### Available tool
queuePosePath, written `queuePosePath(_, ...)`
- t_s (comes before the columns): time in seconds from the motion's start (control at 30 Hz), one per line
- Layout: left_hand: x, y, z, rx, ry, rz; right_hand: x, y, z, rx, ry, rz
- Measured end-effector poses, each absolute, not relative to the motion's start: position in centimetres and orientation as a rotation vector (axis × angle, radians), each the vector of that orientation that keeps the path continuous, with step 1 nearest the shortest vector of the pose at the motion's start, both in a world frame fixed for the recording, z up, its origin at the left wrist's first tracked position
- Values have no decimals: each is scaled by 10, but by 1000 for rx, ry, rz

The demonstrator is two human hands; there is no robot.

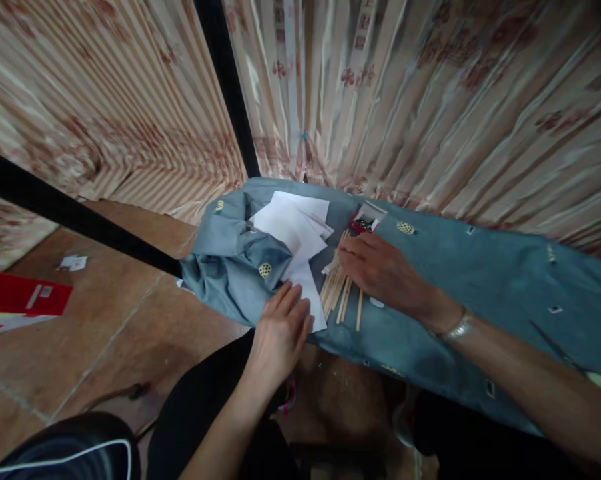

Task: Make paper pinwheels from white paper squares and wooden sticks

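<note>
My left hand [283, 327] rests near the front edge of the cloth, its fingers lying over a white paper sheet [307, 293]. More white papers [285, 223] overlap behind it. My right hand [375, 270] is lowered over a bundle of thin wooden sticks [334, 290], fingers curled and fingertips partly hidden. Beside those fingertips lies a small white object [330, 267], maybe a tube; whether it is gripped is unclear. A small red box [364, 223] with dark bits inside sits open just behind my right hand.
A blue-grey cloth [455, 280] covers the long surface, bunched up at the left. Scissors [560, 350] lie at the right, partly behind my forearm. Black poles [230, 87] stand at the left, before a patterned curtain [405, 100]. A red box [25, 297] is on the floor.
</note>
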State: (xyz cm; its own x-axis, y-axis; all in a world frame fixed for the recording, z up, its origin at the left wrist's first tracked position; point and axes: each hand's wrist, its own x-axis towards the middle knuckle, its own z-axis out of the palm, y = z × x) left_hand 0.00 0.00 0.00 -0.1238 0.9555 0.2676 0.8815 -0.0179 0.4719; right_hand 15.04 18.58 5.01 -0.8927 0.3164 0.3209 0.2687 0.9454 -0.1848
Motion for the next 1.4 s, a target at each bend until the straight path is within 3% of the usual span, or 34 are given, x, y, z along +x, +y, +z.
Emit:
queuePosePath(0.17,1,0,-3,1959,2069,807,143,152,30,-866,-1805,1283)
queuePosePath(0.3,1,0,-3,1921,2053,818,113,135,11,-902,-1409,1600)
queuePosePath(0.5,2,-1,-5,1899,2068,808,102,121,4,-922,-1389,1463)
queuePosePath(0.73,3,-1,-4,1896,2072,839,112,115,-6,-836,-1407,1589)
queuePosePath(0.97,4,1,0,1875,2061,776,109,105,-6,-879,-1648,1255)
queuePosePath(1.4,5,0,0,1929,2096,745,107,104,-12,-820,-1895,1107)
